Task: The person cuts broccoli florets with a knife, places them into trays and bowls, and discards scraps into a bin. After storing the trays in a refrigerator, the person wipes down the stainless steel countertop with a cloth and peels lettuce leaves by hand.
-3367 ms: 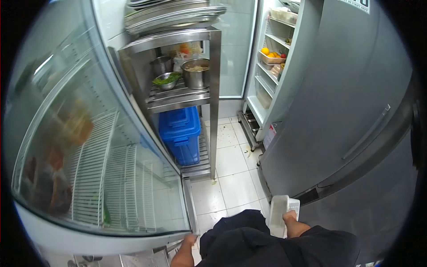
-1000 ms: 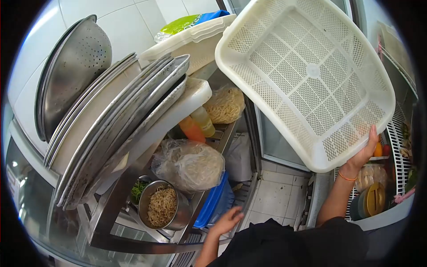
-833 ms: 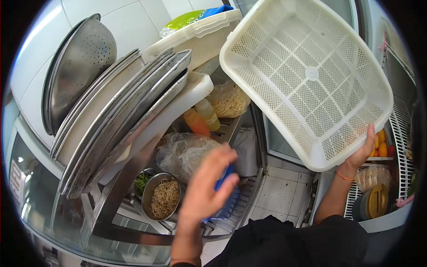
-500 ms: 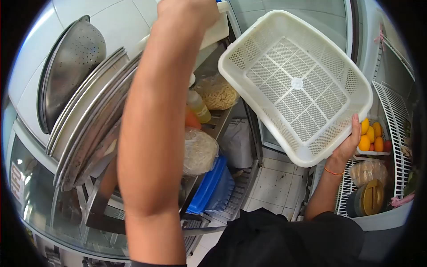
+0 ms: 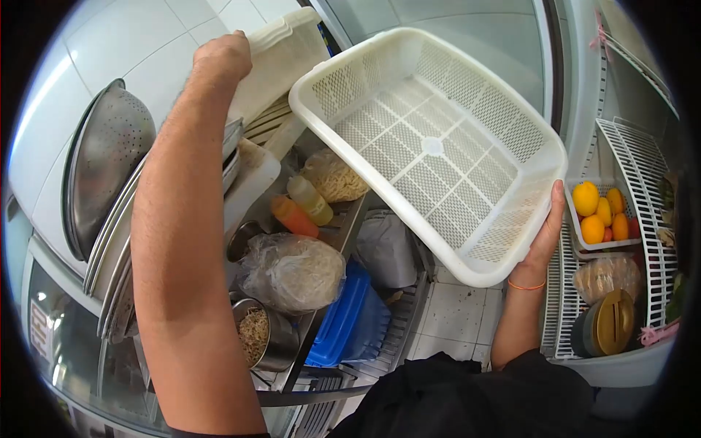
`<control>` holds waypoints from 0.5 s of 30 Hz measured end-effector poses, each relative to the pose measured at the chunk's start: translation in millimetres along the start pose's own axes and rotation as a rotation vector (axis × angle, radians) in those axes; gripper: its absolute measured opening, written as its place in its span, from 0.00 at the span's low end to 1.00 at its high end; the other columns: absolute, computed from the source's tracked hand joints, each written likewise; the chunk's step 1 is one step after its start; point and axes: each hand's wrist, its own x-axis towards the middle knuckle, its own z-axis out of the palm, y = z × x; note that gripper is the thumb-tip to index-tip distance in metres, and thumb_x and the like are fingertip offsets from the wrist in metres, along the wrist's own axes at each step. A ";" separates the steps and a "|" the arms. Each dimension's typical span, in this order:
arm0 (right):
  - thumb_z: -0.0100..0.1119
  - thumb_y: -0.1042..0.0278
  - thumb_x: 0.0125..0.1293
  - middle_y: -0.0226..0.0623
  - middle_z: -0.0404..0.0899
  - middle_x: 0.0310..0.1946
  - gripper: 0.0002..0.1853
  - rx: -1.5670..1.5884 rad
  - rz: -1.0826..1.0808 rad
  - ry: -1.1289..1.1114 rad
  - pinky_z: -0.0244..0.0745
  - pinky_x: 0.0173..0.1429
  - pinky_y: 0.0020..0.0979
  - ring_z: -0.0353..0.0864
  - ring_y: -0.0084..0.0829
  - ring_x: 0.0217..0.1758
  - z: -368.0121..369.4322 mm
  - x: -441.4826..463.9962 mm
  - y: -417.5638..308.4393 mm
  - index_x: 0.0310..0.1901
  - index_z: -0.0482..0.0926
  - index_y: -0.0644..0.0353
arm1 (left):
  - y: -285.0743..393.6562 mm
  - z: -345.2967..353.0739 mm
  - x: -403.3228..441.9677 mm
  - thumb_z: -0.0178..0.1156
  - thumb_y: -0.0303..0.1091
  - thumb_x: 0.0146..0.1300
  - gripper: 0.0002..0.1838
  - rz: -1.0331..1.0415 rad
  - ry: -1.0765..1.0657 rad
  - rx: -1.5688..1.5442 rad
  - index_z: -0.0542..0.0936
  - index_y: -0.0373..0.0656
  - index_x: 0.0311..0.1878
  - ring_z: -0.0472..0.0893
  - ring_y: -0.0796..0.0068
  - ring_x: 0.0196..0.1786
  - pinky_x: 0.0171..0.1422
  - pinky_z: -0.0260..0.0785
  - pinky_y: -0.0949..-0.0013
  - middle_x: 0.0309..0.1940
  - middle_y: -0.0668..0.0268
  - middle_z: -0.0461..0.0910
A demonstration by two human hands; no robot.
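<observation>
The right hand (image 5: pixel 545 235), at 3 o'clock in the view, holds the white mesh basket (image 5: pixel 432 175). Its palm and fingers close around the lower right corner, with the fingers lying fairly straight along the outside of the end wall. An orange band (image 5: pixel 526 285) circles that wrist. The basket hangs in the air at 1 o'clock, tilted, with its open side facing the head camera.

The left hand (image 5: pixel 225 55) is up at 11 o'clock, with its arm crossing in front of the stacked trays (image 5: pixel 120 259). Its fingers are curled in at the near edge of the white bin (image 5: pixel 290 61), touching it, but how firmly they have hold of the rim is hidden. The bin is tilted and sits just beside the basket's upper left corner.

At 10 o'clock a metal colander (image 5: pixel 120 142) stands on edge beside the trays. Toward 9 o'clock are an orange bottle (image 5: pixel 294 216) and a bottle of yellow liquid (image 5: pixel 309 201), with a bag of noodles (image 5: pixel 336 177) near them at 11. A clear plastic bag (image 5: pixel 293 274) with pale contents lies at 8 o'clock, above a metal pot (image 5: pixel 280 342) of brownish shreds at 7. A blue tub (image 5: pixel 349 317) sits lower down at 6.

At 3 o'clock, past the right hand, a tray of orange and yellow fruit (image 5: pixel 605 212) rests in the fridge. A jar with a gold lid (image 5: pixel 612 323) lies at 4 o'clock.
</observation>
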 end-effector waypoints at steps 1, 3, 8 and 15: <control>0.53 0.47 0.78 0.43 0.79 0.60 0.28 0.024 0.031 -0.015 0.77 0.66 0.33 0.80 0.33 0.62 6.4 -0.1 4.3 0.67 0.72 0.62 | -9.6 -3.0 3.6 0.64 0.43 0.69 0.30 -0.020 0.017 -0.029 0.71 0.39 0.70 0.80 0.53 0.65 0.68 0.73 0.53 0.61 0.53 0.82; 0.52 0.47 0.79 0.42 0.80 0.60 0.28 0.056 0.053 -0.047 0.77 0.67 0.34 0.80 0.33 0.62 11.0 13.2 20.0 0.67 0.73 0.62 | -23.4 -7.6 8.3 0.60 0.43 0.73 0.28 -0.039 0.035 -0.087 0.71 0.37 0.69 0.80 0.53 0.65 0.68 0.73 0.51 0.61 0.52 0.81; 0.51 0.50 0.80 0.40 0.80 0.62 0.25 0.144 0.079 -0.202 0.75 0.69 0.36 0.79 0.34 0.64 52.0 57.8 38.5 0.67 0.74 0.61 | -33.3 -6.7 34.5 0.56 0.47 0.75 0.26 -0.121 0.113 -0.161 0.72 0.43 0.70 0.78 0.52 0.67 0.69 0.72 0.50 0.64 0.53 0.78; 0.56 0.49 0.78 0.43 0.82 0.58 0.27 0.070 0.042 -0.328 0.76 0.67 0.35 0.81 0.31 0.60 115.7 97.7 44.9 0.64 0.76 0.66 | -45.4 0.9 53.3 0.52 0.50 0.77 0.26 -0.322 0.170 -0.205 0.72 0.49 0.72 0.67 0.54 0.76 0.76 0.57 0.38 0.74 0.58 0.67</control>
